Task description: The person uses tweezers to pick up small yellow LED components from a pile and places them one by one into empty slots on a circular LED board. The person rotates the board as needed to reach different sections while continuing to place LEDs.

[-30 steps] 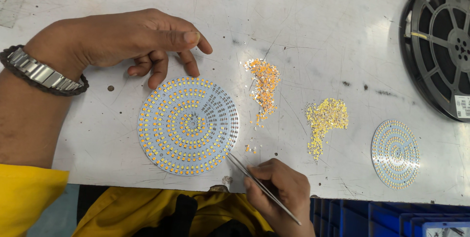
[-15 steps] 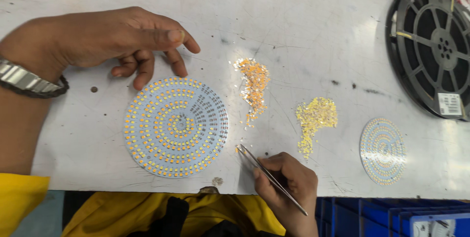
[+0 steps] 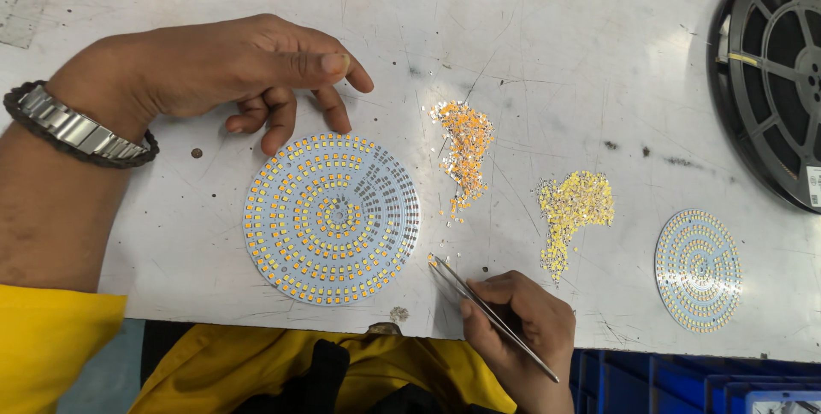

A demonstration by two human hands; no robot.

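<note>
A round circuit board (image 3: 332, 218) with rings of small yellow and orange chips lies on the white table; a wedge at its upper right shows bare pads. My left hand (image 3: 231, 68), with a metal watch on the wrist, rests just above the board, fingertips at its top rim. My right hand (image 3: 519, 326) grips thin metal tweezers (image 3: 487, 312) whose tips sit just right of the board's edge, holding a tiny chip. A pile of orange chips (image 3: 464, 154) and a pile of yellow chips (image 3: 571, 209) lie to the right.
A smaller round board (image 3: 697, 269) lies at the right near the table's front edge. A black component reel (image 3: 770, 79) sits at the top right. Blue bins (image 3: 701, 384) stand below the table (image 3: 530, 29) edge.
The tweezers' tips have stayed beside the board's right edge with small shifts; my left hand has stayed above the board. The view has shifted slightly.
</note>
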